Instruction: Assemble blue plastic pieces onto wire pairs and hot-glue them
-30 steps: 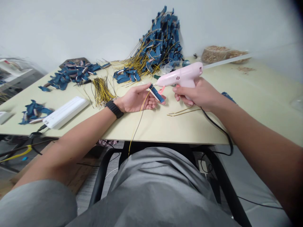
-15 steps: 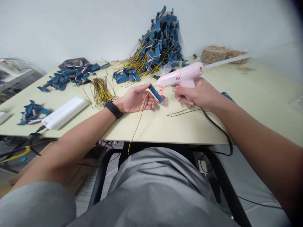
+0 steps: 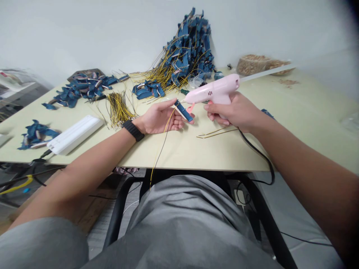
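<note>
The tabletop (image 3: 314, 123) is spreading out beneath the glue gun (image 3: 215, 89). Behind the glue gun, a blue heap (image 3: 195, 46) is rising, with thin yellow wires trailing from its left side. Well to the left of the glue gun, a lower blue pile (image 3: 80, 89) is lying, and nearer the person on that same side a white bar (image 3: 75, 134) is resting. The right hand (image 3: 234, 112) is wrapping round the handle of the glue gun. Just left of the glue gun, the left hand (image 3: 161, 117) is pinching a blue piece (image 3: 184, 111) between thumb and fingers. The glue gun's nozzle (image 3: 183, 101) is pointing at the piece's upper end; whether they are touching is unclear. From that end, a yellow wire (image 3: 169, 121) and a black wire (image 3: 162, 148) are hanging over the near edge, left of the glue gun
</note>
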Demonstrator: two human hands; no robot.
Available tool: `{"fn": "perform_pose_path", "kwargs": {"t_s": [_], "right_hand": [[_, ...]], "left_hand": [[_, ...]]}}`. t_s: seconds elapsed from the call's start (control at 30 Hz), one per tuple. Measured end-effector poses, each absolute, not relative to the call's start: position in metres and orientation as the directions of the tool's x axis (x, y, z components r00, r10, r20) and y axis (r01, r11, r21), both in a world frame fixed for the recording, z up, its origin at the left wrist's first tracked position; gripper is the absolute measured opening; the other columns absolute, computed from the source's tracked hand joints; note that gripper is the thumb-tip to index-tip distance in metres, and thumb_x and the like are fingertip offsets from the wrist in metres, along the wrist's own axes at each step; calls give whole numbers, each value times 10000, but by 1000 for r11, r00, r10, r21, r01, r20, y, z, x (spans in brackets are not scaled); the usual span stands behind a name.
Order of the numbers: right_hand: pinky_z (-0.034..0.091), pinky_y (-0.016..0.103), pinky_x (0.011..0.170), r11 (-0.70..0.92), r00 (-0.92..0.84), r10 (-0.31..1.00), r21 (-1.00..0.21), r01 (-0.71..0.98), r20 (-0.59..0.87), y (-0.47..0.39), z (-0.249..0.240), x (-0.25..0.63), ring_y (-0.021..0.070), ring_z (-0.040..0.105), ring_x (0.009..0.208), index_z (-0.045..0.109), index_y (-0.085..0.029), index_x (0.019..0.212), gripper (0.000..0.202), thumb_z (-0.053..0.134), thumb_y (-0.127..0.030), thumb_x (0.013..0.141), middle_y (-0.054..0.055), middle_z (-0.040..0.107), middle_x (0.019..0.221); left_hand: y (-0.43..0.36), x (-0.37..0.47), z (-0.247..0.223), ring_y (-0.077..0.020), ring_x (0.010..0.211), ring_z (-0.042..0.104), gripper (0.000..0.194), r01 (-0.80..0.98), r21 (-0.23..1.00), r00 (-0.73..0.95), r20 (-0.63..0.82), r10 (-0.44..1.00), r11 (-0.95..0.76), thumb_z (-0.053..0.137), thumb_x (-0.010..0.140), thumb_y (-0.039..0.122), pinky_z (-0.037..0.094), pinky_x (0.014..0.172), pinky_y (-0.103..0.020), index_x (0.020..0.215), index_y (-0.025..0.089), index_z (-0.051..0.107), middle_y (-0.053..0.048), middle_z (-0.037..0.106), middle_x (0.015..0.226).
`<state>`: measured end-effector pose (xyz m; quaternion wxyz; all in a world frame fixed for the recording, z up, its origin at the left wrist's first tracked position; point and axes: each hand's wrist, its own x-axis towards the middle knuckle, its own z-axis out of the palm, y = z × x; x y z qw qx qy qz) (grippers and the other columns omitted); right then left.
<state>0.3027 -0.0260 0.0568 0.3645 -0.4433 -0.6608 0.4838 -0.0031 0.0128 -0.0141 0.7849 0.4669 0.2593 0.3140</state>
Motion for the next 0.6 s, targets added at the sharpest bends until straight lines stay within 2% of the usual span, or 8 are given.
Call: {"fn": "perform_pose_path", "kwargs": {"t_s": [0.3, 0.6], "right_hand": [[336, 226, 404, 150, -348, 936, -956, 250, 56, -25, 56, 305, 54, 456, 416, 725, -177, 731, 412, 821, -49, 1111, 53, 737, 730], [341, 239, 402, 150, -369, 928, -960, 238, 53, -23, 55, 307, 64, 452, 418, 739, -187, 778, 334, 858, -100, 1077, 60, 738, 745]], "left_hand": [[12, -1, -13, -272, 895, 909, 857, -251, 896, 664, -117, 739, 367, 507, 1341, 838, 738, 904, -362, 1329, 87, 919, -287, 972, 1284], [12, -3, -12, -271, 912, 910, 818, -240, 892, 667, -135, 732, 384, 512, 1350, 777, 761, 893, -362, 1291, 75, 926, -287, 968, 1282]]}}
